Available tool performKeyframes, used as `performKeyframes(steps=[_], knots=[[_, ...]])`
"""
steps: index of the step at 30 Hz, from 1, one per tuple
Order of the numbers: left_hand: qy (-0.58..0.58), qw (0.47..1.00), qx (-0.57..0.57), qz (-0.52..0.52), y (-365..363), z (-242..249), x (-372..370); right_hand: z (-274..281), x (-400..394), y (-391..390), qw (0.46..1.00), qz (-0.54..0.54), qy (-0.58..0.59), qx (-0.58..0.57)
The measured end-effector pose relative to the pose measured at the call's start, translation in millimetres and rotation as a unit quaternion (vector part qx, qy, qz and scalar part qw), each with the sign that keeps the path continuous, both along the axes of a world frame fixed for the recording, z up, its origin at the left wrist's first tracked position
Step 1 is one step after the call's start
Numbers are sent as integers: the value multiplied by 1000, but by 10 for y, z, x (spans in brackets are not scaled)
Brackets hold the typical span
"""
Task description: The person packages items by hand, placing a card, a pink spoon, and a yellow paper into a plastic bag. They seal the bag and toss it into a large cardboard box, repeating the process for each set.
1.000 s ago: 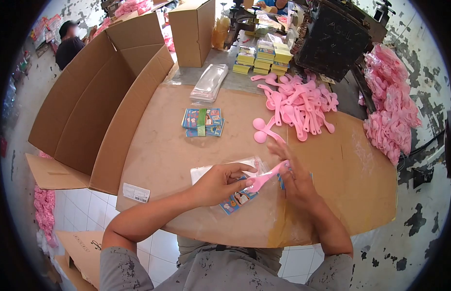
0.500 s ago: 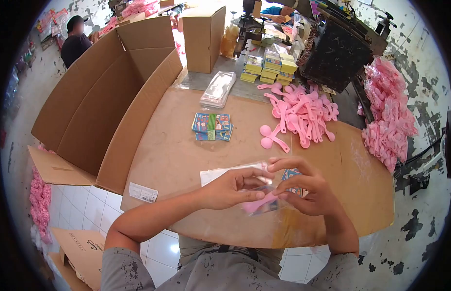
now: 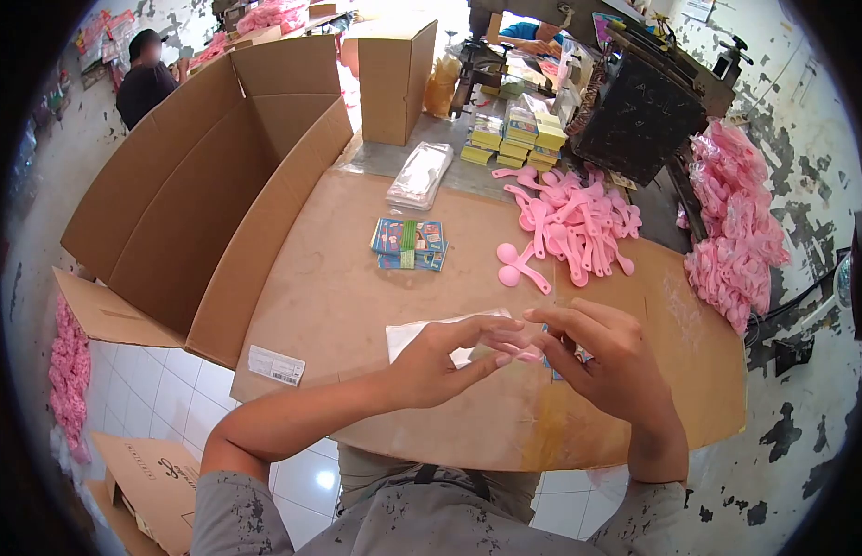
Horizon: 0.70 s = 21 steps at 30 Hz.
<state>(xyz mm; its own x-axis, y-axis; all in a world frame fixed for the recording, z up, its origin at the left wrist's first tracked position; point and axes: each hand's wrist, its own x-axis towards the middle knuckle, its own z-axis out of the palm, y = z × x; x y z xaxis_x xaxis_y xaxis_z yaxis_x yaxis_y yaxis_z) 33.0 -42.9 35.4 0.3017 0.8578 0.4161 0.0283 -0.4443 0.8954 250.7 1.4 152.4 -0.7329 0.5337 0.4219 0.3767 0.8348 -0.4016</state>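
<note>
Between my two hands is a small clear plastic bag with a pink scoop (image 3: 526,356) in it, seen edge-on and partly covered by fingers. My left hand (image 3: 450,360) grips the bag's left side between thumb and fingers. From the other side, my right hand (image 3: 609,360) pinches it with bent fingers. White plastic bags (image 3: 408,339) lie flat on the table beneath my left hand. Under my right hand, a blue printed card (image 3: 554,367) is mostly hidden.
A banded bundle of cards (image 3: 408,245) and a stack of clear bags (image 3: 420,176) lie ahead. Pink scoops (image 3: 579,222) are heaped at right, below yellow-edged card stacks (image 3: 514,134). A large open carton (image 3: 273,222) stands left. A person (image 3: 145,88) is at the back left.
The bagged scoop has tilted up from hanging below my fingers to lying edge-on between my hands. My right hand has turned slightly, its fingers now pointing more to the left.
</note>
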Motion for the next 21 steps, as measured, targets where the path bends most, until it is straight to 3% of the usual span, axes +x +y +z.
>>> performKeyframes(steps=[3, 6, 12, 18, 21], knots=[[16, 999, 14, 37, -13, 16, -15, -66, -8, 28, 999, -11, 2, 38], [-13, 997, -46, 58, 7, -71, -4, -168, -93, 100, 975, -30, 44, 217], [55, 993, 7, 103, -48, -31, 7, -422, -270, 119, 941, -20, -43, 334], [178, 978, 38, 101, -25, -170, 12, -535, -307, 198, 931, -15, -123, 344], [149, 984, 59, 76, -2, -214, 33, -515, -190, 420, 945, -98, -55, 308]])
